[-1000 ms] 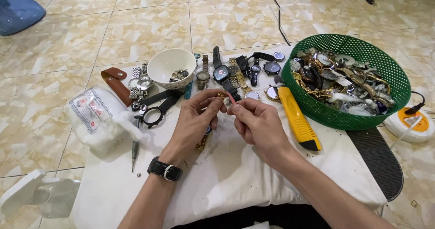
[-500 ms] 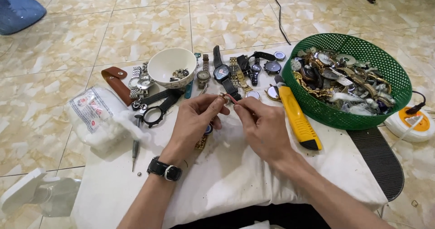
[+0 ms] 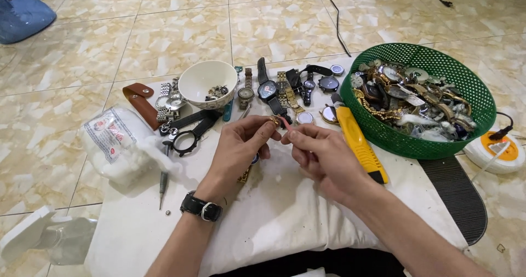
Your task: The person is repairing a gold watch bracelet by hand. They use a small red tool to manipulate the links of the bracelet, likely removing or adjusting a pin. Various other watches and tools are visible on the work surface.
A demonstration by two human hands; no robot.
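My left hand, with a black watch on its wrist, pinches a small gold-coloured watch part at its fingertips; a gold watch band shows under the palm. My right hand holds a thin pink-tipped tool and touches its tip to that part. Both hands hover over a white cloth just in front of a row of wristwatches.
A white bowl with small parts sits at the back left, a green basket full of watches at the right. A yellow utility knife, a black loupe, a small screwdriver, a bag of cotton and a brown case lie around.
Both hands have drifted slightly toward me while keeping the small part and tool together; the right hand's grip has shifted a little.
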